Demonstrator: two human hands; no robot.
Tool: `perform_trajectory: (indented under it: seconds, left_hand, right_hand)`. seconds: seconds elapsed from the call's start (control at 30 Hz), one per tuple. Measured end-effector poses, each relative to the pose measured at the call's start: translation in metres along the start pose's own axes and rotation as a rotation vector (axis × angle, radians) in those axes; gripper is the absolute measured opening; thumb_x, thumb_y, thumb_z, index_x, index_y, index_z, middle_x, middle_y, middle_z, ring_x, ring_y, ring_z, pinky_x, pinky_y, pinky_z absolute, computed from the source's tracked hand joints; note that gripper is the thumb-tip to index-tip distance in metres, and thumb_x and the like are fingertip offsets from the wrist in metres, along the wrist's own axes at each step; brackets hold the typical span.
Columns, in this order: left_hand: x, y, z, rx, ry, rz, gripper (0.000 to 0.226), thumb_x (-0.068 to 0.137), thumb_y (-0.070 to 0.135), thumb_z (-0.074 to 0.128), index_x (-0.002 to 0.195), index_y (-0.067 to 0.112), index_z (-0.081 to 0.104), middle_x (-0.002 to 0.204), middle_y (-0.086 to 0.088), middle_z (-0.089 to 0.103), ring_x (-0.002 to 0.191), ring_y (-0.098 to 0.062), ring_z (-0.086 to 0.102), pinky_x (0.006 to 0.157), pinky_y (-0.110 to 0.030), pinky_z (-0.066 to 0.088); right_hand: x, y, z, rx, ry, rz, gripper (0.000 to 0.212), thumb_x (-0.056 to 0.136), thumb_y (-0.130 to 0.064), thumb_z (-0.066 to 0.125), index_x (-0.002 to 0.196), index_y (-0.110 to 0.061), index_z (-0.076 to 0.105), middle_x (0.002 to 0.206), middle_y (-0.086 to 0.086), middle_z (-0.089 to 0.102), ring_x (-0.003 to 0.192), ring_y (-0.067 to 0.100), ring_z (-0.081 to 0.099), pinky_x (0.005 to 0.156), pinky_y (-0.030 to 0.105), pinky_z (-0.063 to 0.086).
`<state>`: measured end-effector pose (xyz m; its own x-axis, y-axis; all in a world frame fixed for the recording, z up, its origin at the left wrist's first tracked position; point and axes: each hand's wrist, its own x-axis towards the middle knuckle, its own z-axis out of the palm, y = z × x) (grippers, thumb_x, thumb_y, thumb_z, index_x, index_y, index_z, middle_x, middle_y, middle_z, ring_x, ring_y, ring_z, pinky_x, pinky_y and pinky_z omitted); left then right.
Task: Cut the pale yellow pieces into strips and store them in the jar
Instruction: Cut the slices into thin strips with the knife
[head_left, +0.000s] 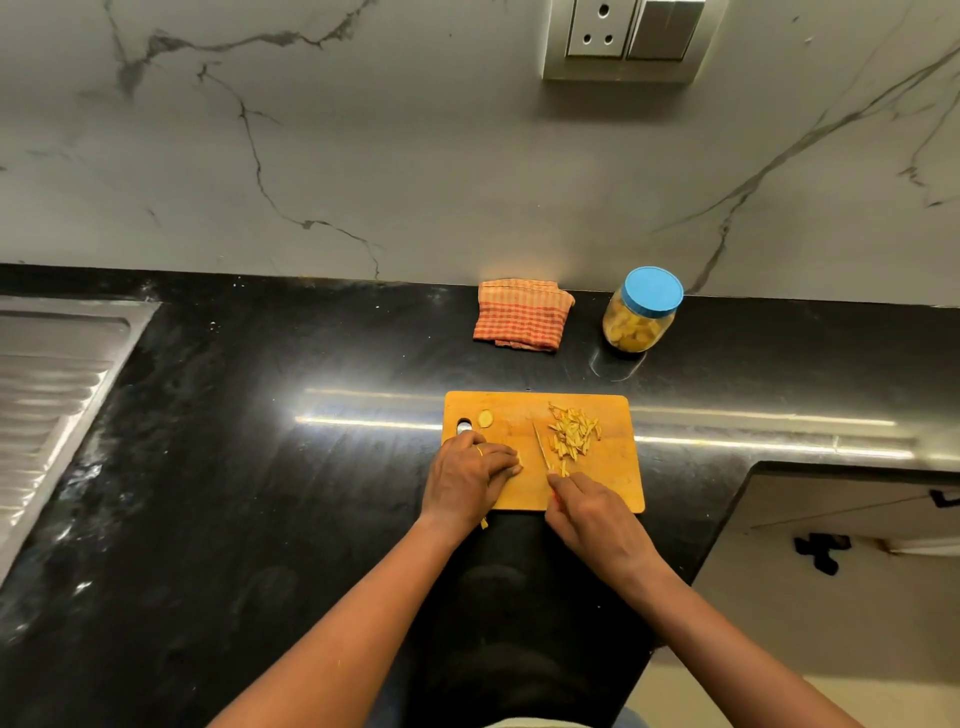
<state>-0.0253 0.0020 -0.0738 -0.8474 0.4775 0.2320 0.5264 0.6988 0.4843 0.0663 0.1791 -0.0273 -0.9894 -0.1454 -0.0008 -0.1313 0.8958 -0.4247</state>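
Note:
A wooden cutting board (615, 483) lies on the black counter. A heap of pale yellow strips (574, 431) covers its right half, and one round pale yellow piece (485, 418) sits near its handle hole at the left. My right hand (589, 512) grips a knife (542, 447) whose blade points away from me, just left of the strips. My left hand (470, 478) rests curled on the board's left part; whatever lies under its fingers is hidden. A clear jar (640, 317) with a blue lid, closed and holding yellow pieces, stands behind the board.
A folded orange checked cloth (522, 316) lies against the marble wall, left of the jar. A steel sink drainboard (52, 384) fills the far left. The counter steps back at the right, with floor (831, 597) beyond. One stray strip (484, 523) lies by my left wrist.

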Motion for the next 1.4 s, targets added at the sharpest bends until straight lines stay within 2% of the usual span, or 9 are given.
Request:
perform_trajectory:
  seconds: [0.2, 0.33, 0.57, 0.8, 1.03, 1.17, 1.4]
  left_hand:
    - [-0.002, 0.004, -0.002, -0.028, 0.025, -0.037, 0.011, 0.078, 0.031, 0.08, 0.087, 0.025, 0.079, 0.091, 0.014, 0.074, 0.087, -0.015, 0.06, 0.068, -0.029, 0.053]
    - [-0.001, 0.005, -0.003, -0.028, 0.036, -0.039, 0.012, 0.077, 0.032, 0.081, 0.087, 0.025, 0.079, 0.091, 0.015, 0.074, 0.087, -0.014, 0.06, 0.068, -0.028, 0.053]
    - [-0.001, 0.007, -0.006, -0.032, 0.04, -0.021, 0.012, 0.077, 0.03, 0.081, 0.087, 0.024, 0.079, 0.091, 0.015, 0.074, 0.086, -0.011, 0.059, 0.068, -0.025, 0.051]
    - [-0.001, 0.003, -0.004, -0.022, 0.021, -0.014, 0.014, 0.079, 0.03, 0.079, 0.09, 0.023, 0.079, 0.093, 0.013, 0.075, 0.087, -0.013, 0.059, 0.069, -0.029, 0.053]
    - [-0.001, 0.002, -0.003, -0.017, 0.031, -0.005, 0.013, 0.079, 0.031, 0.079, 0.089, 0.024, 0.079, 0.092, 0.014, 0.074, 0.087, -0.012, 0.059, 0.068, -0.027, 0.052]
    - [-0.001, 0.002, -0.003, -0.015, 0.039, 0.01, 0.011, 0.078, 0.031, 0.079, 0.087, 0.025, 0.079, 0.09, 0.016, 0.074, 0.087, -0.013, 0.059, 0.068, -0.025, 0.051]
    - [-0.001, 0.004, -0.006, -0.006, 0.025, -0.03, 0.012, 0.079, 0.034, 0.078, 0.089, 0.027, 0.079, 0.09, 0.017, 0.074, 0.088, -0.01, 0.058, 0.066, -0.025, 0.052]
  right_hand:
    - [-0.005, -0.002, 0.002, 0.134, 0.032, -0.017, 0.035, 0.093, -0.019, 0.06, 0.126, -0.007, 0.061, 0.099, 0.004, 0.066, 0.084, 0.016, 0.062, 0.074, 0.03, 0.055]
    - [-0.005, -0.002, 0.003, 0.167, 0.024, -0.032, 0.035, 0.093, -0.019, 0.061, 0.126, -0.008, 0.062, 0.098, 0.003, 0.066, 0.083, 0.014, 0.061, 0.074, 0.029, 0.055]
    - [-0.002, -0.006, 0.007, 0.18, 0.039, -0.031, 0.036, 0.092, -0.018, 0.062, 0.126, -0.006, 0.062, 0.095, 0.004, 0.065, 0.081, 0.014, 0.061, 0.072, 0.028, 0.054]
    - [-0.003, -0.006, 0.01, 0.179, 0.034, -0.024, 0.035, 0.091, -0.018, 0.064, 0.124, -0.006, 0.063, 0.095, 0.004, 0.066, 0.081, 0.015, 0.062, 0.072, 0.028, 0.054]
    - [0.001, -0.005, 0.011, 0.133, -0.027, -0.019, 0.037, 0.096, -0.02, 0.055, 0.13, -0.006, 0.058, 0.104, 0.008, 0.065, 0.091, 0.021, 0.062, 0.08, 0.031, 0.05]
    - [0.01, -0.006, 0.015, 0.069, -0.08, -0.039, 0.035, 0.097, -0.019, 0.051, 0.129, -0.006, 0.057, 0.102, 0.011, 0.064, 0.088, 0.026, 0.061, 0.076, 0.036, 0.05]
    - [0.001, -0.007, 0.017, -0.001, -0.075, -0.05, 0.034, 0.095, -0.02, 0.056, 0.126, -0.008, 0.06, 0.092, 0.005, 0.064, 0.076, 0.02, 0.061, 0.067, 0.032, 0.052]
